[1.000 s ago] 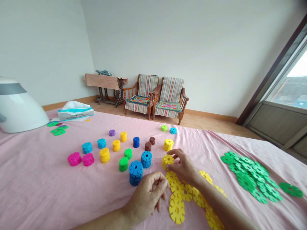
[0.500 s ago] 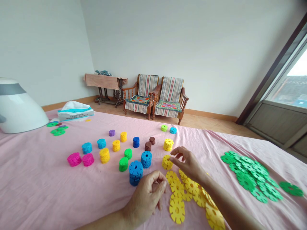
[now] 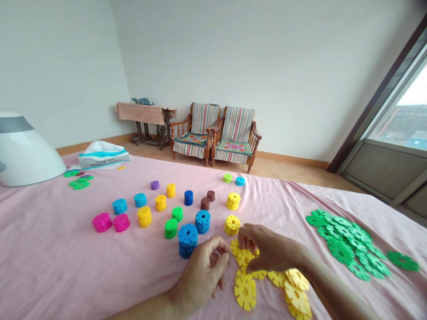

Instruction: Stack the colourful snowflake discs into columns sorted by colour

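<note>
My right hand (image 3: 270, 249) is over the loose yellow notched discs (image 3: 246, 291), palm down, thumb and bent fingers apart, with nothing seen between them. Just beyond its fingertips stands a short stack of yellow discs (image 3: 232, 226). My left hand (image 3: 204, 271) rests on the cloth with its fingers curled in, and no disc shows in it. Beside it on the left is a tall stack of blue discs (image 3: 187, 241), with another blue stack (image 3: 202, 222) behind. My right hand covers part of the yellow pile.
A spread heap of green discs (image 3: 347, 242) lies at the right of the pink cloth (image 3: 83, 266). Stacks in several colours, such as the pink stack (image 3: 102, 222) and brown stack (image 3: 205, 203), stand left and ahead. A tissue box (image 3: 104, 159) and white kettle-like object (image 3: 28, 155) are at far left.
My right hand has drawn back from the near yellow stack, down over the loose yellow discs. My left hand has stayed in place.
</note>
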Demonstrator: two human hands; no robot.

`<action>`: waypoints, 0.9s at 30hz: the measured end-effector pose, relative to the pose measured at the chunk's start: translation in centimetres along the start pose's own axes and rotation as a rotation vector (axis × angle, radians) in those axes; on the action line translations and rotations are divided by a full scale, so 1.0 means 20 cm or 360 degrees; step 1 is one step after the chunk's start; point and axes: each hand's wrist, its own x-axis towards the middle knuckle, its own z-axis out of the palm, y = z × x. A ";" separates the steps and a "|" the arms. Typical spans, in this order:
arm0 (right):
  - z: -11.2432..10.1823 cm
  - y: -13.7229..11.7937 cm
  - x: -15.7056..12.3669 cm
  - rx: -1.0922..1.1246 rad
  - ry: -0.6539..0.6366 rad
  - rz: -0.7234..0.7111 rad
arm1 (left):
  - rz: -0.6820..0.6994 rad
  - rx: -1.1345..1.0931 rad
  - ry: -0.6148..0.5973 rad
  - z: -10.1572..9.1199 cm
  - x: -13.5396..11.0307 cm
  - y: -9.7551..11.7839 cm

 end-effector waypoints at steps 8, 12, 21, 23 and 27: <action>-0.07 -0.04 0.02 0.0627 -0.0134 0.0010 | -0.0016 -0.0024 0.0009 0.01 0.01 -0.01; -0.06 -0.06 0.03 0.0790 -0.0053 -0.0037 | -0.0016 0.0002 -0.0048 0.01 0.00 -0.01; -0.05 -0.13 0.01 0.0423 0.0130 -0.0158 | -0.0050 -0.0261 -0.0052 -0.01 0.01 -0.01; -0.04 -0.14 0.01 0.0389 0.0170 -0.0176 | -0.0060 -0.0330 -0.0042 -0.01 0.02 -0.01; -0.03 -0.14 0.01 0.0366 0.0202 -0.0180 | -0.0075 -0.0378 -0.0050 -0.01 0.03 -0.02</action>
